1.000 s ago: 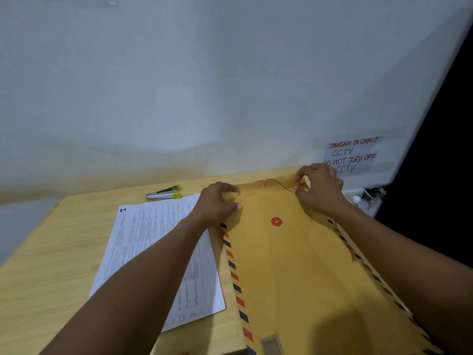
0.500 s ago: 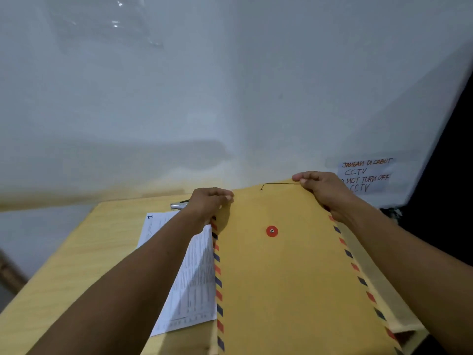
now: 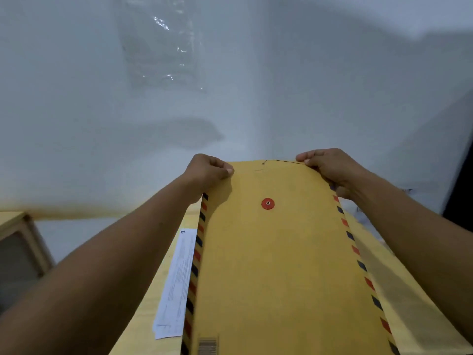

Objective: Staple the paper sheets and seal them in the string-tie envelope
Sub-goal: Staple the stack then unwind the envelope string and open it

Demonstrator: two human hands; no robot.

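A large yellow-brown string-tie envelope (image 3: 276,265) with red and blue striped edges is held up, tilted off the wooden table (image 3: 143,326). A red round fastener (image 3: 268,203) sits on its face and a thin dark string (image 3: 281,162) runs along its top edge. My left hand (image 3: 207,172) grips the top left corner. My right hand (image 3: 330,170) grips the top right corner and the string's end. The printed paper sheets (image 3: 179,283) lie on the table left of the envelope, mostly hidden by it. The stapler is not in view.
A white wall (image 3: 256,98) rises close behind the table, with a clear plastic sheet (image 3: 161,44) stuck on it. A wooden piece of furniture (image 3: 18,242) stands at the far left. A dark gap (image 3: 460,188) opens at the right.
Both hands have raised the envelope's top end off the table toward me. The view has tilted up, so the stapler and the wall note have left the frame.
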